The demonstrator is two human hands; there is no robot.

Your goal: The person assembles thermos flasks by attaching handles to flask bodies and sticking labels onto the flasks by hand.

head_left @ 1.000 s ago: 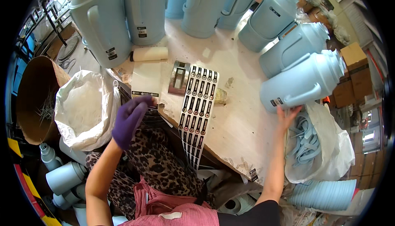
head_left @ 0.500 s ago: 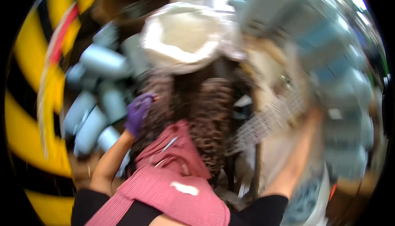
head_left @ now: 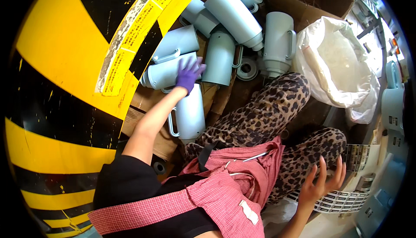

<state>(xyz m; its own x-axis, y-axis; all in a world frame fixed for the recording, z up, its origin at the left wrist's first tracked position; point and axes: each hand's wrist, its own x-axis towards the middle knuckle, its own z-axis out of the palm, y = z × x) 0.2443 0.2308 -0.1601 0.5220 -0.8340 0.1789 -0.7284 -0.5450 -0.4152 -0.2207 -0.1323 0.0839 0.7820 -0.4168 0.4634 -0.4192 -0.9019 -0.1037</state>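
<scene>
Done, I judge: labelled jugs [head_left: 393, 104] on tabletop [head_left: 331, 224]. Remaining: heaped jugs [head_left: 234, 18], seemingly unlabelled. Left grip [head_left: 189, 75]: over jug [head_left: 165, 73], hold unclear. Right grip [head_left: 321, 182]: fingers apart, empty.

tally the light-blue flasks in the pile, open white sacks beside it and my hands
Light-blue cylindrical flasks: 8 clearly visible; overlaps may hide more
Open white plastic sack: 1
Purple-gloved left hand: 1
Bare right hand: 1
Total: 11 visible
</scene>
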